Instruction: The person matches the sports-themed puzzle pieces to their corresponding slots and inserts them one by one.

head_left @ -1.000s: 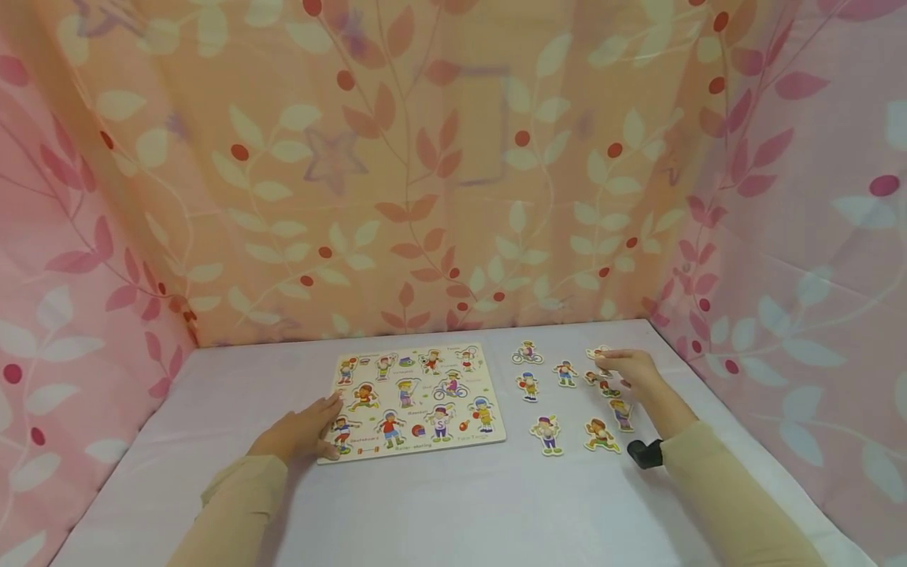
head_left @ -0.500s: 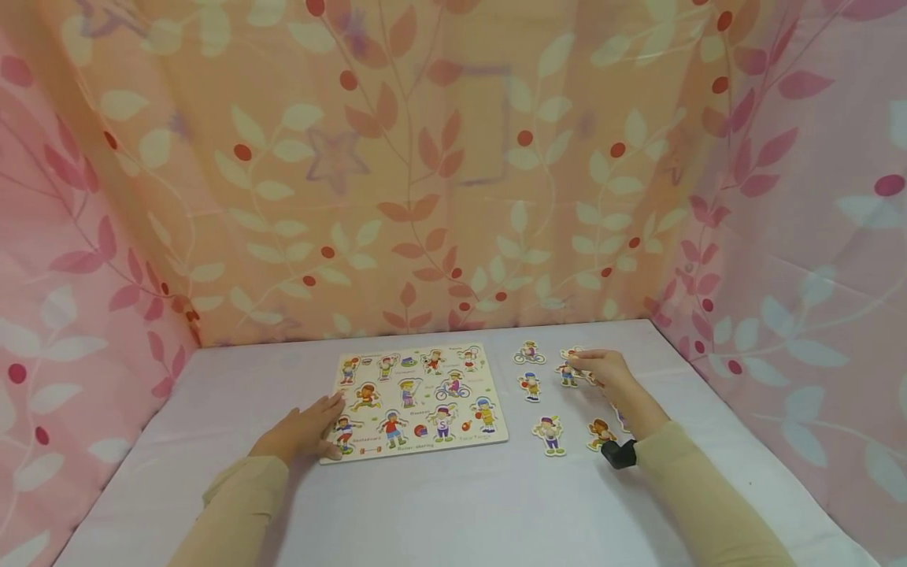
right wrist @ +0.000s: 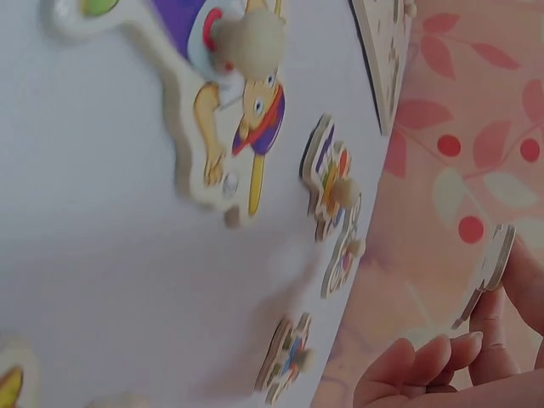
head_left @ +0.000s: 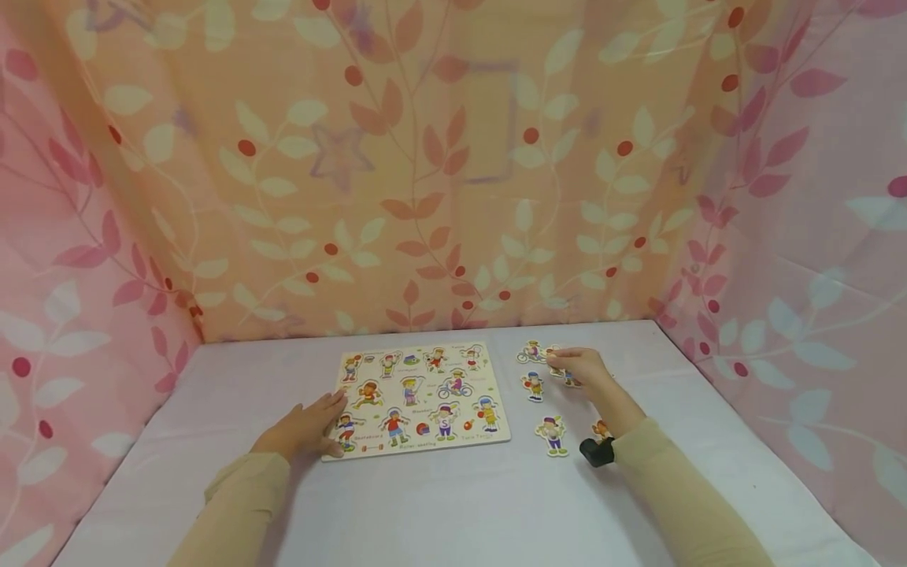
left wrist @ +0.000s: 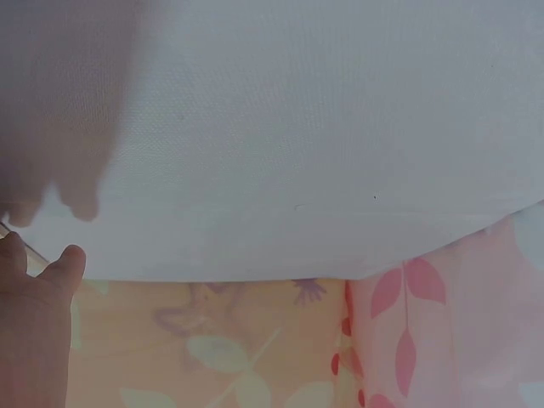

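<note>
A wooden puzzle board [head_left: 499, 433] printed with children playing sports lies left of the loose pieces. My left hand [head_left: 305, 425] rests at its left edge, fingers extended and thumb near the lower corner. My right hand [head_left: 584, 370] pinches a figure-shaped puzzle piece [right wrist: 497, 255] between thumb and fingers, raised above the table in the right wrist view. In the head view it overlaps the cyclist piece [head_left: 528, 352]. Closer to me lie a blue-capped piece [head_left: 533, 387] and a purple-capped baseball piece [head_left: 551, 435] with a round knob [right wrist: 259, 41].
A runner piece [head_left: 601, 428] is mostly hidden behind the black wrist mount [head_left: 597, 451]. Another piece [head_left: 570, 379] shows partly under my right hand. A white cloth [head_left: 425, 512] covers the table; leaf-patterned curtains [head_left: 425, 157] stand at the back and sides.
My right hand has lifted the piece from the far right of the loose pieces and carried it left, toward the cyclist piece. The left hand stays at the board's edge.
</note>
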Demonstrator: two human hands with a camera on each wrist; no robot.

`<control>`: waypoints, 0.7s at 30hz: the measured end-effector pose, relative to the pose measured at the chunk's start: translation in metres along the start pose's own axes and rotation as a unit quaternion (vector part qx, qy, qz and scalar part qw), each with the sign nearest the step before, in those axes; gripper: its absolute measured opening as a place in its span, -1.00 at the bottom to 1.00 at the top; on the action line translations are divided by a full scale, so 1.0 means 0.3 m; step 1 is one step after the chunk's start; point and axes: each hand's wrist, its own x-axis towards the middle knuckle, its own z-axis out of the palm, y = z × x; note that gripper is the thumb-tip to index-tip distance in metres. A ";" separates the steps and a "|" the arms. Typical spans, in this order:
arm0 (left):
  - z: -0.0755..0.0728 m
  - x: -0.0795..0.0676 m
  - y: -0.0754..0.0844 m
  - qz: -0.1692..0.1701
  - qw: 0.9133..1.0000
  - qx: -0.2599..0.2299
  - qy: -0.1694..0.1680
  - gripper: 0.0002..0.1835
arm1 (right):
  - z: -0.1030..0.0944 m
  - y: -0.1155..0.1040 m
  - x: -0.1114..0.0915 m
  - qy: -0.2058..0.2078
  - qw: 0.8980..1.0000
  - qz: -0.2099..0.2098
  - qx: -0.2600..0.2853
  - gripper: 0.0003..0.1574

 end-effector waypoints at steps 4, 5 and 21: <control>-0.008 -0.005 0.011 -0.007 1.000 0.002 -0.003 0.02 | 0.031 -0.010 -0.004 -0.006 1.000 -0.021 -0.003 -0.49; -0.009 -0.005 0.012 -0.009 1.000 0.002 -0.004 0.03 | 0.038 -0.014 -0.006 -0.009 1.000 -0.026 -0.003 -0.50; -0.014 -0.015 0.016 0.003 1.000 -0.009 0.006 0.02 | 0.164 -0.032 0.011 -0.019 0.999 -0.034 0.023 -0.59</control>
